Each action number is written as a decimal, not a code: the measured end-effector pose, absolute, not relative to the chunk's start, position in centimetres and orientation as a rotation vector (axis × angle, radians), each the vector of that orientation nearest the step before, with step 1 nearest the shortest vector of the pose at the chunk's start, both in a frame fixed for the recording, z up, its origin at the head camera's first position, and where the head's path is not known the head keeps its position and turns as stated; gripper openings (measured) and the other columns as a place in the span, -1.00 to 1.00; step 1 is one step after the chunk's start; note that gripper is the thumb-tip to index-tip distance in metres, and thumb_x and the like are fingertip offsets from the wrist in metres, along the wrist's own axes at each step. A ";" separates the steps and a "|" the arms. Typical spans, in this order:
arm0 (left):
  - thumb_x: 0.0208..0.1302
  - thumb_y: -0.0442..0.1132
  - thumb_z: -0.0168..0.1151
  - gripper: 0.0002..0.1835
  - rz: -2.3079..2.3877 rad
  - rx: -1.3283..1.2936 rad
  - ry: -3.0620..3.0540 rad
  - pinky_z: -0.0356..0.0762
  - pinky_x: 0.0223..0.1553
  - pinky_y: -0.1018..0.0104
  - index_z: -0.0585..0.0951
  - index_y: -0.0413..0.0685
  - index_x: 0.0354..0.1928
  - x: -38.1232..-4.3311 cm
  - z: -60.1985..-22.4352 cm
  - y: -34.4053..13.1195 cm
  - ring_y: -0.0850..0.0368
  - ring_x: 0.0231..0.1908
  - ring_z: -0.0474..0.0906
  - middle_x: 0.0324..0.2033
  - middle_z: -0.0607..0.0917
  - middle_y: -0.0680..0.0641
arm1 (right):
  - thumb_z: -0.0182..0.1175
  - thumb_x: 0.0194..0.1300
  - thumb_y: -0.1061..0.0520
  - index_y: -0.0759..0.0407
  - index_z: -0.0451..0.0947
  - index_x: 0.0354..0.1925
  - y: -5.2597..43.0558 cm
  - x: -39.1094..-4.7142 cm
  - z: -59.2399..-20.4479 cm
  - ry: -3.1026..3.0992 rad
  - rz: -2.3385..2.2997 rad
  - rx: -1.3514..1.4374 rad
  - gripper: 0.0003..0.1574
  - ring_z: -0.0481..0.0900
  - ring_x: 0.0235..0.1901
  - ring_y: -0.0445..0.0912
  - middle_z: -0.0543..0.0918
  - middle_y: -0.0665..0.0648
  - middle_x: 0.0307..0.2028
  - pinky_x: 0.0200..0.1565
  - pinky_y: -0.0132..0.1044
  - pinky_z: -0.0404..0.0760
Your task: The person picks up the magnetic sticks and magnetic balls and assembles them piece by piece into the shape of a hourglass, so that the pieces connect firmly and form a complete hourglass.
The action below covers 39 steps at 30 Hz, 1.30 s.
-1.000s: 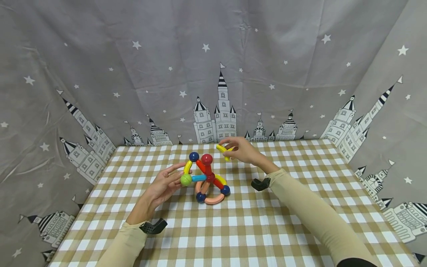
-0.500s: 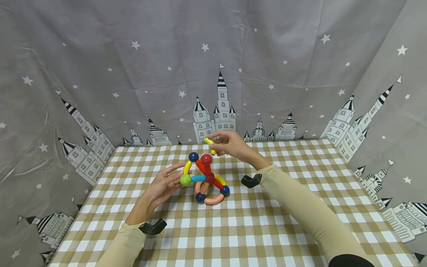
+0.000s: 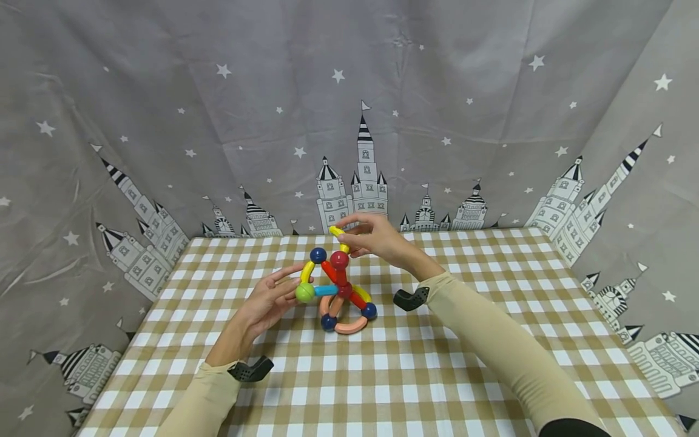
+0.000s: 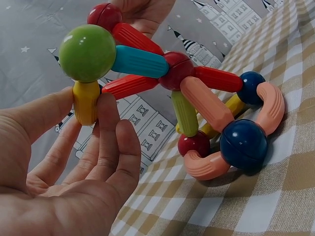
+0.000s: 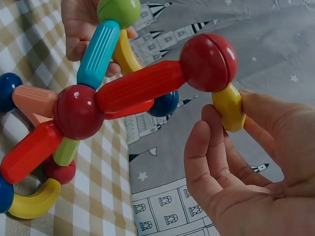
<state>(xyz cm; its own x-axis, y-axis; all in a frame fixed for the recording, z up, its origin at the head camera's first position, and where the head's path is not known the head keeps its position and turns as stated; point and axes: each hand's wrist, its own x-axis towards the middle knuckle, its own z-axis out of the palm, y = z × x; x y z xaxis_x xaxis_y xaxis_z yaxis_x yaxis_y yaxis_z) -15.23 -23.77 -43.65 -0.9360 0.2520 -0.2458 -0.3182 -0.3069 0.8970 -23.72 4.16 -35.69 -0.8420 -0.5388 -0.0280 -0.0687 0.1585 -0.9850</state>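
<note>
A construction of coloured magnetic rods and balls stands on the table, its red hub ball (image 3: 344,289) above a ring of curved rods. My left hand (image 3: 269,304) pinches a yellow curved rod (image 4: 86,102) under the green ball (image 4: 87,53), thumb on one side and fingers on the other. Thumb and fingers of my right hand (image 3: 377,238) pinch another yellow curved rod (image 5: 230,109). One end of that rod meets the upper red ball (image 5: 208,62), which tops a red rod (image 5: 142,84). A light blue rod (image 4: 141,61) joins the green ball to the hub.
The table (image 3: 437,388) wears a brown-and-white checked cloth. Behind it hangs a grey curtain (image 3: 448,79) printed with castles and stars. Dark blue balls (image 4: 244,143) and salmon curved rods (image 4: 271,108) form part of the base.
My right hand has moved left with its yellow curved rod, from behind and right of the construction to the upper red ball, where the rod now meets it. The left hand has stayed in place.
</note>
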 end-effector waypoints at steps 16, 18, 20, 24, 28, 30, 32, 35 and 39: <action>0.52 -0.40 0.14 -0.51 2.337 -0.043 1.554 0.64 0.03 0.17 0.37 -0.23 0.42 -15.2 -43.4 -23.7 0.01 0.05 0.68 0.08 0.64 -0.20 | 0.36 0.41 0.06 0.06 0.65 0.17 4.1 -24.1 -36.0 1.966 -1.678 -0.509 -0.61 0.75 -0.24 0.07 0.68 0.27 0.05 -0.06 -0.02 0.72; 0.51 -0.39 0.15 -0.53 2.338 -0.041 1.552 0.65 0.02 0.18 0.40 -0.21 0.40 -15.2 -43.4 -23.6 0.00 0.07 0.67 0.07 0.65 -0.19 | 0.35 0.42 0.06 0.06 0.66 0.16 4.1 -24.2 -36.0 1.949 -1.664 -0.482 -0.62 0.74 -0.26 0.06 0.69 0.24 0.03 -0.05 -0.01 0.72; 0.51 -0.39 0.16 -0.54 2.339 -0.037 1.548 0.65 0.02 0.17 0.42 -0.20 0.38 -15.2 -43.3 -23.6 -0.01 0.07 0.67 0.07 0.65 -0.18 | 0.34 0.42 0.06 0.06 0.66 0.16 4.2 -24.3 -36.1 1.938 -1.652 -0.461 -0.63 0.73 -0.26 0.05 0.70 0.23 0.01 -0.04 -0.02 0.72; 0.51 -0.41 0.14 -0.56 2.345 -0.035 1.536 0.65 0.04 0.16 0.42 -0.20 0.37 -15.3 -43.2 -23.6 -0.01 0.07 0.67 0.08 0.64 -0.20 | 0.33 0.43 0.03 0.05 0.67 0.16 4.2 -24.6 -36.3 1.931 -1.623 -0.452 -0.63 0.72 -0.26 0.05 0.70 0.24 0.00 -0.03 -0.02 0.71; 0.54 -0.44 0.05 -0.59 2.349 -0.033 1.532 0.63 0.06 0.15 0.41 -0.20 0.37 -15.4 -43.1 -23.5 -0.07 0.15 0.62 0.16 0.56 -0.26 | 0.33 0.43 0.02 0.06 0.67 0.16 4.3 -24.7 -36.5 1.909 -1.611 -0.446 -0.61 0.71 -0.25 0.04 0.69 0.24 0.02 -0.02 -0.02 0.71; 0.55 -0.45 0.00 -0.59 2.347 -0.029 1.535 0.63 0.06 0.17 0.40 -0.20 0.38 -15.4 -43.1 -23.5 -0.08 0.18 0.60 0.21 0.50 -0.30 | 0.34 0.43 0.02 0.07 0.67 0.17 4.4 -24.8 -36.5 1.900 -1.607 -0.446 -0.61 0.71 -0.24 0.04 0.68 0.23 0.05 -0.01 -0.02 0.71; 0.56 -0.46 -0.03 -0.58 2.347 -0.030 1.537 0.63 0.06 0.18 0.39 -0.21 0.39 -15.4 -43.0 -23.4 -0.07 0.18 0.60 0.24 0.46 -0.32 | 0.34 0.43 0.03 0.08 0.66 0.17 4.5 -24.9 -36.6 1.892 -1.601 -0.446 -0.60 0.71 -0.22 0.04 0.67 0.22 0.08 -0.01 -0.02 0.70; 0.56 -0.45 0.00 -0.56 2.342 -0.033 1.542 0.62 0.08 0.18 0.37 -0.22 0.41 -15.5 -42.8 -23.3 -0.02 0.14 0.63 0.25 0.45 -0.31 | 0.33 0.43 0.03 0.10 0.66 0.18 4.6 -25.0 -36.7 1.878 -1.593 -0.447 -0.59 0.71 -0.20 0.06 0.65 0.20 0.13 0.02 0.01 0.69; 0.53 -0.41 0.09 -0.52 2.337 -0.033 1.543 0.60 0.11 0.17 0.36 -0.23 0.43 -15.5 -42.7 -23.3 0.01 0.11 0.64 0.22 0.48 -0.28 | 0.32 0.44 0.03 0.12 0.66 0.18 4.8 -25.2 -36.8 1.860 -1.585 -0.441 -0.60 0.72 -0.17 0.08 0.63 0.18 0.17 0.06 0.06 0.66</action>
<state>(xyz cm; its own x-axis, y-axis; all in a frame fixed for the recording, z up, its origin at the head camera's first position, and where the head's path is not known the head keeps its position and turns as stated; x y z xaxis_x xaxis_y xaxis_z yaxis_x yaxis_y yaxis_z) -15.51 -23.35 -42.65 -0.9423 0.2663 -0.2030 -0.2912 -0.3528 0.8892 -25.23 4.78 -36.81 -0.7346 -0.6288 -0.2548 0.1519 0.2135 -0.9651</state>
